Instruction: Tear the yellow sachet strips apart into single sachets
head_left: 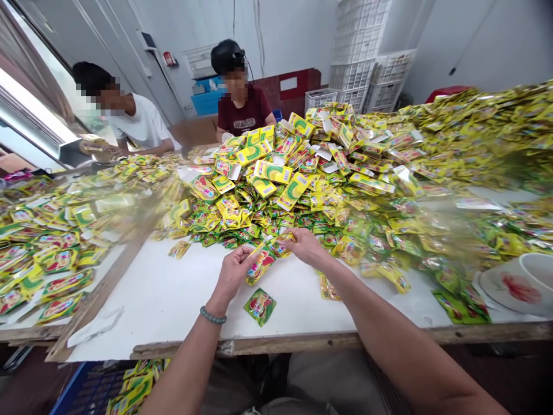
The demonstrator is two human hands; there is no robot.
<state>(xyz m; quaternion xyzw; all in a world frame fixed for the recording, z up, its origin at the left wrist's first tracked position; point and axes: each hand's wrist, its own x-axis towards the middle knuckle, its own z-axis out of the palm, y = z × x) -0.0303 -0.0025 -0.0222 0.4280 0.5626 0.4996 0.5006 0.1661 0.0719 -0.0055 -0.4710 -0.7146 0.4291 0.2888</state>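
My left hand (235, 270), with a beaded bracelet at the wrist, is closed on a small yellow and green printed box (261, 264). At the upper right end of this box, my right hand (305, 244) pinches a small yellow packet (283, 242). Whether the packet is partly inside the box I cannot tell. A single green packet (260, 306) lies flat on the white tabletop (173, 305) just below the box. Beyond both hands rises a large heap of green packets (224, 230), with yellow boxes (294, 191) on top.
Across a wooden strip (116, 274), more boxes (60, 259) lie at left. Yellow packets (496, 127) are piled at right, near a white tub (518, 282). A blue crate (82, 386) holds boxes below the table. Two people sit opposite, before stacked white crates (356, 63).
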